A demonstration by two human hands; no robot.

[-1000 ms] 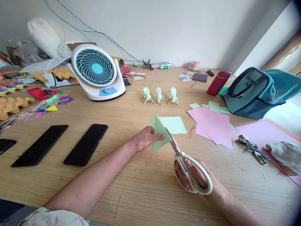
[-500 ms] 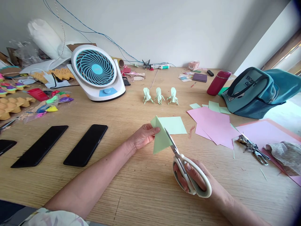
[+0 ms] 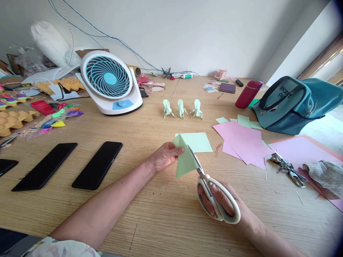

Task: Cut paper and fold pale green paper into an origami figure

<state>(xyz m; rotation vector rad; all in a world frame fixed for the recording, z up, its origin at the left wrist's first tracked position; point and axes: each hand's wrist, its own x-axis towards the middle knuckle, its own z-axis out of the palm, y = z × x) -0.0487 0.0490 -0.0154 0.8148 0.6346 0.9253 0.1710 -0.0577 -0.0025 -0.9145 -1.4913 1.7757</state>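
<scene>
My left hand (image 3: 168, 155) pinches a folded piece of light green paper (image 3: 185, 163) between thumb and fingers, above the table. Through the white handles of a pair of scissors (image 3: 232, 203) go the fingers of my right hand (image 3: 218, 200). The narrowly parted blades lie along the right edge of the folded paper, with the paper's lower right corner close to the pivot. Behind it a flat light green sheet (image 3: 199, 142) rests on the table, partly covered by the folded piece. Farther back stand three green paper figures (image 3: 180, 109) in a row.
Two black phones (image 3: 98, 166) lie left of my forearm, with part of another dark device at the edge. A white fan (image 3: 111, 82) stands behind them. On the right are pink sheets (image 3: 241, 141), metal tools (image 3: 288, 169), a red bottle (image 3: 249, 93) and a teal bag (image 3: 289, 107).
The folded paper has shifted slightly right and down, deeper between the scissor blades towards the pivot. My right hand and the scissors have hardly moved.
</scene>
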